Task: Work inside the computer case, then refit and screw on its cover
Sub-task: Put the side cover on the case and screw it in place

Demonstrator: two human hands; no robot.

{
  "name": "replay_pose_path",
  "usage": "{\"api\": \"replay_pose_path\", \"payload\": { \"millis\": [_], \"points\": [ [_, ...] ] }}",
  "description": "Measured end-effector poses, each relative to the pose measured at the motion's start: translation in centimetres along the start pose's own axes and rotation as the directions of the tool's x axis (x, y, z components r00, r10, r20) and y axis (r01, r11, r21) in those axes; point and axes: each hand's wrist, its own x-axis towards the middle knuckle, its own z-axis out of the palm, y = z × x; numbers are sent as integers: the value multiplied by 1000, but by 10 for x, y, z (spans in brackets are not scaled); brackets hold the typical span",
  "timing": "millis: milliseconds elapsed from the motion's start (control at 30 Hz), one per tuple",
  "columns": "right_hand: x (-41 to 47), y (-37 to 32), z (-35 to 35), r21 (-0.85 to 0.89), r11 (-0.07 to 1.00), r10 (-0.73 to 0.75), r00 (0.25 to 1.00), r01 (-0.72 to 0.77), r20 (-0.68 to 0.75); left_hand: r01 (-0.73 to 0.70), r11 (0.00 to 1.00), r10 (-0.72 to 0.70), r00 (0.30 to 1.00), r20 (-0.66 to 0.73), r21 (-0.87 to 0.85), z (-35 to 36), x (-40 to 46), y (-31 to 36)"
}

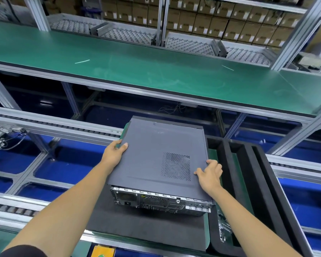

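The computer case [161, 199] lies flat on a dark foam mat [145, 230], rear ports facing the person, long axis running away toward the green bench [156, 71]. Its grey cover [156, 156] sits on top. The left hand [114, 153] grips the cover's left edge, thumb on top; the right hand [209, 174] curls over its right edge.
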Motion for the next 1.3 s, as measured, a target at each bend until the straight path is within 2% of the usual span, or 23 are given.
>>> {"api": "replay_pose_path", "payload": {
  "millis": [167,233,367,467,567,633,700,800,867,900,967,1033,1067,1100,1200,1267,1300],
  "points": [
    [-2,-2,-4,64,998,17,999,-19,32,83,988,-83,997,1,-132,-3,-1,10],
    [-2,-2,-5,83,996,7,999,-12,53,79,983,-76,997,28,-163,-12,1,21],
    [-2,-5,-7,212,977,30,999,-37,38,51,939,-37,998,48,-340,-34,-4,35],
    [-1,-13,-13,322,941,131,989,-102,-69,-17,900,7,1000,-25,-436,-36,-20,29],
    [1,-25,-23,456,879,252,948,-142,-192,-64,824,14,996,-92,-563,-28,-38,20],
    [-2,-33,-29,457,877,297,916,-149,-269,-76,774,-27,988,-153,-628,-22,-48,19],
    [-8,-35,-31,479,873,263,915,-91,-305,-83,716,-77,978,-196,-693,-15,-57,22],
    [-24,-38,-26,522,853,71,982,30,-172,-89,604,-126,971,-205,-792,-3,-71,30],
    [-33,-43,-19,536,844,42,999,-19,-31,-89,553,-189,955,-229,-828,4,-81,33],
    [-37,-48,-15,588,804,68,996,-90,59,-88,523,-204,953,-224,-848,9,-86,34],
    [-46,-63,-12,757,593,115,959,-275,258,-93,492,-185,960,-209,-865,24,-100,35],
    [-49,-73,-13,851,352,137,920,-391,366,-114,481,-129,971,-199,-869,43,-116,36],
    [-50,-75,-14,853,324,137,912,-410,387,-113,458,-107,978,-181,-882,54,-125,36],
    [-52,-76,-17,834,355,133,906,-422,402,-100,429,-103,982,-159,-898,65,-135,35],
    [-52,-69,-23,685,623,189,923,-377,336,-27,348,-167,982,-90,-937,94,-154,20],
    [-47,-59,-30,601,734,205,947,-316,248,34,371,-157,987,-27,-928,105,-165,8],
    [-45,-54,-35,562,771,203,952,-299,228,67,432,-145,989,4,-899,108,-169,2]
  ]
}}
